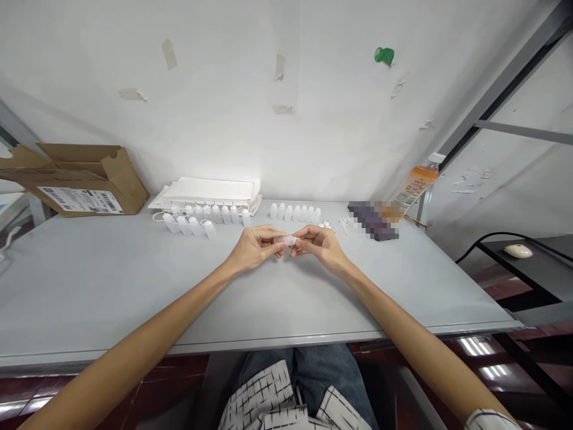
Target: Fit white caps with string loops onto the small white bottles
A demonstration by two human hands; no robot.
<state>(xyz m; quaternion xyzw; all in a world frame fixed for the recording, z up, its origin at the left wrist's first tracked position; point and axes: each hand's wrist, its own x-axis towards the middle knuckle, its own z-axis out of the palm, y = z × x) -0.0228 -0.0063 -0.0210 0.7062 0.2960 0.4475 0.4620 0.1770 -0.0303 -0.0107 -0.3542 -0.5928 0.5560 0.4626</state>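
Note:
A small translucent white squeeze bottle [285,240] is held on its side just above the table, its base to the left. My left hand [256,246] is closed around the bottle's body. My right hand [319,246] pinches the neck end, and its fingers hide whether a cap is there. Left of my hands stand several similar bottles [193,226] with looped straps and caps. Beyond my hands is a row of several bottles [295,213] without visible caps. Near my right hand lie small white cap pieces [344,223] and a little group of tips [326,226].
A stack of white sheets or bags [210,190] lies against the wall. An open cardboard box [89,179] stands at the back left. At the back right are a dark, pixelated flat object [371,221] and an orange drink bottle [414,188]. The grey table's [286,304] front edge is near my lap.

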